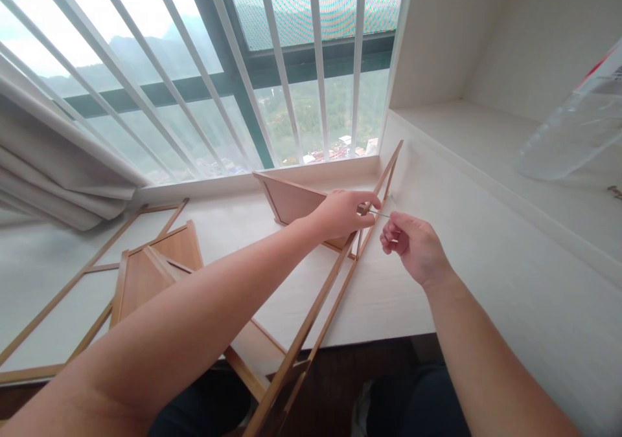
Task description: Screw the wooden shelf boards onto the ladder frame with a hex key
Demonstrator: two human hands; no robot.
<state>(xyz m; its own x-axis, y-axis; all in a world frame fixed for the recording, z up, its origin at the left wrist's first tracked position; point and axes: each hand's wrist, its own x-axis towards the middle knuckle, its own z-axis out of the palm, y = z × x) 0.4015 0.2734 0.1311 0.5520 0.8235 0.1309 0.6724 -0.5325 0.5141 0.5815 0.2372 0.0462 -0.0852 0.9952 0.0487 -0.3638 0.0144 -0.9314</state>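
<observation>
White desk [233,230]: bare stretch open to your right, near edge below your wrists. Wooden frame [335,275]: leans from that edge up to the wall. Wooden panel [291,202]: upright behind it. Your left hand [343,212]: fingers clenched on frame and panel. Your right hand [413,246]: fingers pinching a thin metal tool [379,213], tip at the frame.

No text, label, brand, number or sign can be read anywhere in view.

Bright window [194,68] daylight, soft shadows (edges warped)
</observation>
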